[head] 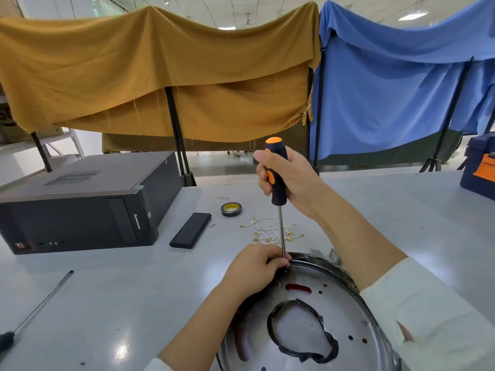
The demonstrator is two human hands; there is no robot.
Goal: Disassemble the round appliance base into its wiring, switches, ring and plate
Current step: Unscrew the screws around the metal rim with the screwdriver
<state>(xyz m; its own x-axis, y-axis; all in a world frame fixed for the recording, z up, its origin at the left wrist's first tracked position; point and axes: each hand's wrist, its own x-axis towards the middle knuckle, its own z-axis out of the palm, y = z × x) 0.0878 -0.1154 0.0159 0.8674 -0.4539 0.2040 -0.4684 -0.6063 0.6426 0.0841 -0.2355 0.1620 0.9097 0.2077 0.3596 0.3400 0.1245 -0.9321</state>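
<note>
Right hand (286, 180) wraps the black-and-orange handle of the screwdriver (276, 172), fingers curled round it, thumb up along the grip. Shaft stands near upright; its tip drops to a point just inside the rim of the base (334, 298).

Left hand (257, 266) sits at the far-left rim, fingers curled and pinching the shaft low down, close to the tip, steadying it. The tip and screw head are hidden behind those fingers.

Base lies flat on the desk (120, 290), directly under both forearms, open face up.

Risks, judged from here:
- Tip camming out of the screw. Cause: shaft slightly off vertical, or too little downward load. It would skid over smooth metal.
- Left fingertips sit right beside the tip, so a slip would strike them.
- Base rotating on the glossy desk under torque; only the left hand restrains it.
- Freed screw rolling off or lost among the small parts beyond the fingers.

Materials and shapes:
- Plate: thin pressed metal, dull silver, round, punched with small holes and oblong slots showing red beneath.
- Central cutout edged with ragged black tape.
- Rim: raised, dark, scuffed.
- Wires (270, 231): thin pale leads with brass ring terminals, piled loosely past the left fingers.
- Tape roll (231, 209): black, yellow core.
</note>
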